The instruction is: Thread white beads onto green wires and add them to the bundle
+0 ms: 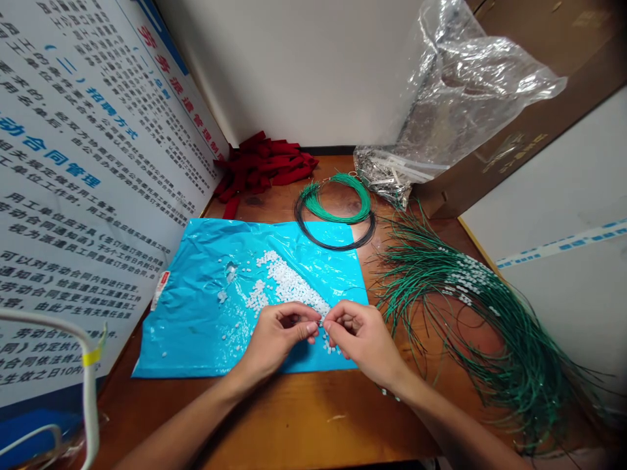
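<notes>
The left hand and right hand nearly meet over the near right part of a blue plastic sheet, thumb and fingers of each drawn into a pinch; what they grip is too small to make out. Loose white beads lie on the sheet just beyond the fingertips. Bare wood of the table runs between the sheet's near edge and the table's front edge. On the right, a bundle of green wires with white beads threaded on it leaves a narrow strip beside the sheet; beyond, a green wire coil and a dark wire coil overlap its far edge. The printed panel borders the left. Both forearms are cut off below, and the folded fingers hide the palms. Glare blurs the contents of the clear plastic bag.
</notes>
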